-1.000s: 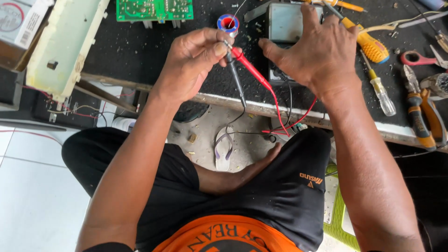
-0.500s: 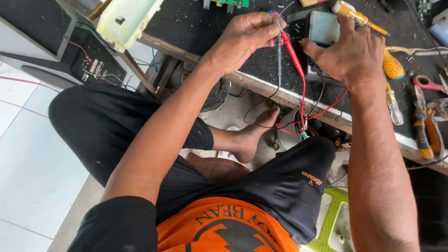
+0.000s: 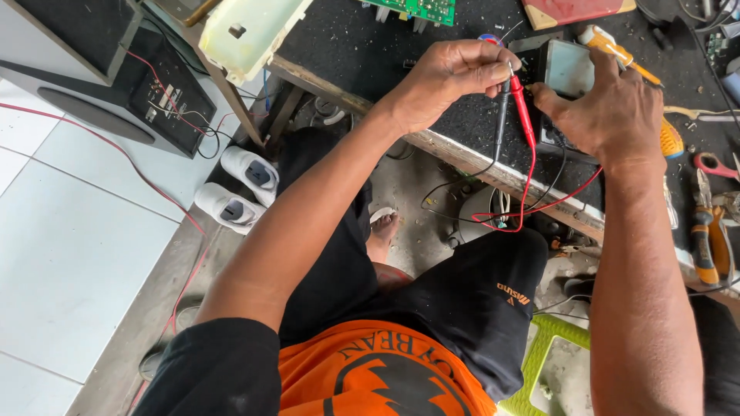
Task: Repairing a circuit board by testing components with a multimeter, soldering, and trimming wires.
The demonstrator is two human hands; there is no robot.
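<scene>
- The left hand (image 3: 451,77) is closed around 2 thin test sticks, a red probe (image 3: 522,108) and a black probe (image 3: 502,115). Both sticks point up toward the fingers and hang down over the near edge of the workbench (image 3: 462,158).
- A red wire (image 3: 532,192) and a black wire (image 3: 462,177) run down from the sticks and loop below the near edge of the workbench, above the person's lap.
- The right hand (image 3: 609,108) is curled over a small grey meter (image 3: 569,68). The meter sits on the dark top, close to the near edge. The fingers rest on its lower side, and the hand hides part of it.
- The 2 hands are near each other, with the sticks between them.
- A screwdriver (image 3: 628,62) with a yellow handle lies just behind the right hand.
- Pliers (image 3: 705,239) with orange and black grips lie near the right edge of the workbench.
- A green circuit board (image 3: 416,9) lies at the far edge of the workbench.
- A pale yellow plastic casing (image 3: 250,31) sticks out over the left corner of the workbench.
- A black speaker box (image 3: 131,85) stands on the floor to the left, with thin wires on it.
- 2 white shoes (image 3: 239,189) lie on the floor beside the speaker box.
- The person wears black shorts and an orange and black shirt.
</scene>
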